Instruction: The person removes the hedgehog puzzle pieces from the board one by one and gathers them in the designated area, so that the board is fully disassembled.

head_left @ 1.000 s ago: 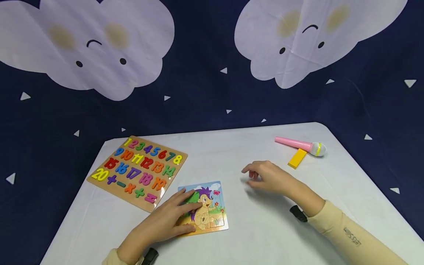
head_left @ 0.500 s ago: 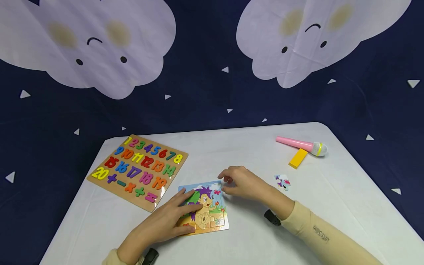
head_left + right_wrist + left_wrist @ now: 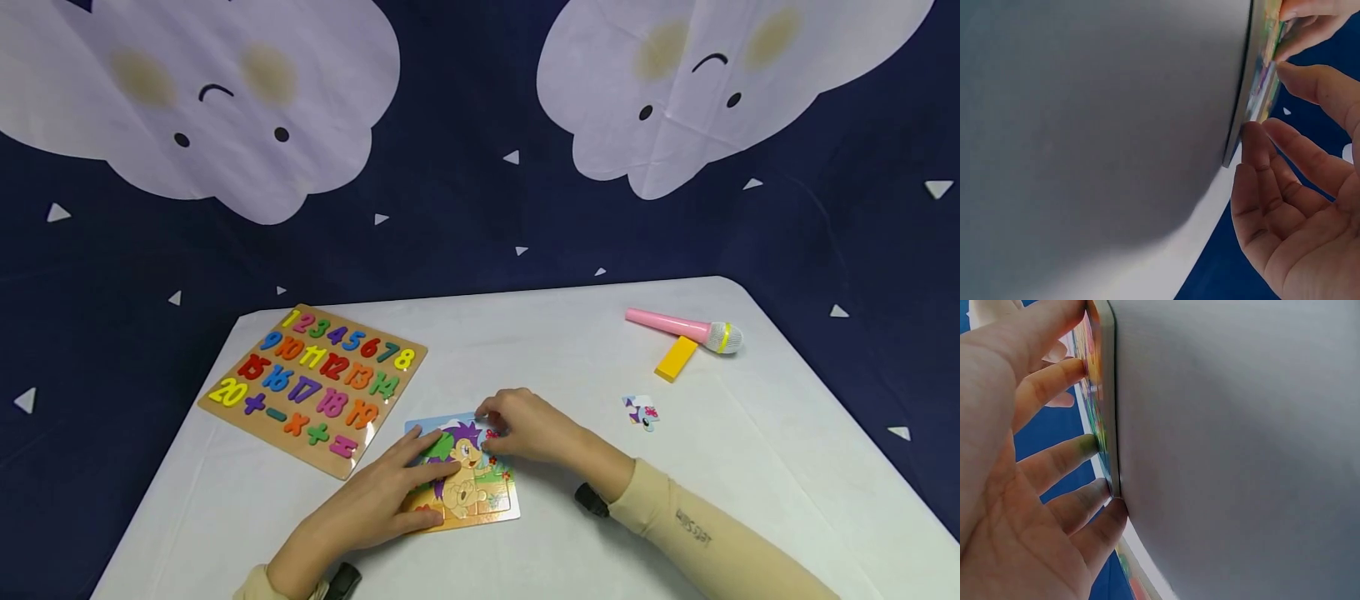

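A small jigsaw puzzle [image 3: 461, 493] with a purple-haired hedgehog picture lies flat in the head view's lower middle. Across its left part rests my left hand [image 3: 367, 500], fingers spread and pressing its surface and edge. My right hand [image 3: 532, 429] is over the puzzle's upper right corner. In the right wrist view its thumb [image 3: 1294, 78] and index finger [image 3: 1300, 147] touch the puzzle, their tips apart; the other fingers are bent. No lifted piece shows between them. To the right, loose puzzle pieces [image 3: 641, 412] lie on the table.
A wooden number board [image 3: 306, 417] with colourful digits lies at the left, close to my left hand. At the far right are a pink toy microphone [image 3: 667, 322] and a yellow block [image 3: 677, 359] beside it. A dark blue cloth [image 3: 457, 267] with clouds hangs behind the white table [image 3: 525, 333].
My right hand has moved left from the right side of the table to the puzzle's upper right corner, uncovering the loose pieces. The left hand has stayed on the puzzle.
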### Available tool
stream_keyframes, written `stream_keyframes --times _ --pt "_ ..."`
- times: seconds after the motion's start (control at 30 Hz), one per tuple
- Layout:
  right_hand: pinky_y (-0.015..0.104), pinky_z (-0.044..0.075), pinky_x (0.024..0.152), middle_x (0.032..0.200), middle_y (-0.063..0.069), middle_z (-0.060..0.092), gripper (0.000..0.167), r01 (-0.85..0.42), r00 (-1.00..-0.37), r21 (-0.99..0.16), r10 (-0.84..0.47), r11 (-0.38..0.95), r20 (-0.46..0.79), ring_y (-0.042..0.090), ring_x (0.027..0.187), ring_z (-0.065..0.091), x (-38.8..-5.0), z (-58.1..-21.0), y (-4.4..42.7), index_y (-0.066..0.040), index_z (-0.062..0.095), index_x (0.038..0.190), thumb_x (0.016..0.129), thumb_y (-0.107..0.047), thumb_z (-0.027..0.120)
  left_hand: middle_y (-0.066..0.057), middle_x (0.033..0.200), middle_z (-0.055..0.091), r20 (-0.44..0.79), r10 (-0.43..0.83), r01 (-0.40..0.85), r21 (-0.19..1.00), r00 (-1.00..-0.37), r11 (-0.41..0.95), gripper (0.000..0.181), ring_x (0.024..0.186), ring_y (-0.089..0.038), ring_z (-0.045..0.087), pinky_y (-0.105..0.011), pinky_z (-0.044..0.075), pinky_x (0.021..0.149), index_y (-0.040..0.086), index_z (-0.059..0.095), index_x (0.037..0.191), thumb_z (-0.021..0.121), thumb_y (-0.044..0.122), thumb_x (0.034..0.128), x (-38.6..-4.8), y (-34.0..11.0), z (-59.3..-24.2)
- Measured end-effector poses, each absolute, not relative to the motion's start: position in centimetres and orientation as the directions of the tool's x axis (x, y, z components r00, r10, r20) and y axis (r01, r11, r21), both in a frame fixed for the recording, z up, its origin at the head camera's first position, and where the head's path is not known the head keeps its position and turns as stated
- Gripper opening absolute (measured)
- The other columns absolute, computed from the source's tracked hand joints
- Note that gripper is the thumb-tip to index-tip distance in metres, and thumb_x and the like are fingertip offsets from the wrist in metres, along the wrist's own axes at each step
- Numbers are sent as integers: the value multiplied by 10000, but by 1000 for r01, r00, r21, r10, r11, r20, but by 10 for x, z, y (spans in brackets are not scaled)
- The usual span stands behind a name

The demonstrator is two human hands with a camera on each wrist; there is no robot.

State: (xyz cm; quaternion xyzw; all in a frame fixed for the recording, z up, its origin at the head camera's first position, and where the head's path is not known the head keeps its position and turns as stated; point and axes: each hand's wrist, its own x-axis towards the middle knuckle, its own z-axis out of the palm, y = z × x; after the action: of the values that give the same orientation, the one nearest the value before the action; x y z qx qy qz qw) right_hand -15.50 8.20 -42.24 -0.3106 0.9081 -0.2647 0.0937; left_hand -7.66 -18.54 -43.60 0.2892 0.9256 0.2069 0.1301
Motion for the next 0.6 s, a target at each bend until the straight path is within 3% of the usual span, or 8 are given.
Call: stream_keyframes --times 0.3,0.6 --pt "249 526 735 920 6 707 389 -504 -793 -543 -609 672 -17 105 827 586 -155 -427 75 -12 780 1202 860 -148 905 -99 1740 383 -115 592 487 458 -797 744 566 1618 -482 297 -732 451 1161 367 638 1497 749 547 971 -76 -186 -436" --pt "223 575 740 943 53 749 350 -464 -801 -607 -598 645 -24 112 837 652 -156 -429 72 25 778 1181 860 -65 887 -95 1733 395 -109 593 491 452 -798 745 558 1613 -480 312 -725 459 1159 364 648 1487 758 539 969 -77 -186 -436"
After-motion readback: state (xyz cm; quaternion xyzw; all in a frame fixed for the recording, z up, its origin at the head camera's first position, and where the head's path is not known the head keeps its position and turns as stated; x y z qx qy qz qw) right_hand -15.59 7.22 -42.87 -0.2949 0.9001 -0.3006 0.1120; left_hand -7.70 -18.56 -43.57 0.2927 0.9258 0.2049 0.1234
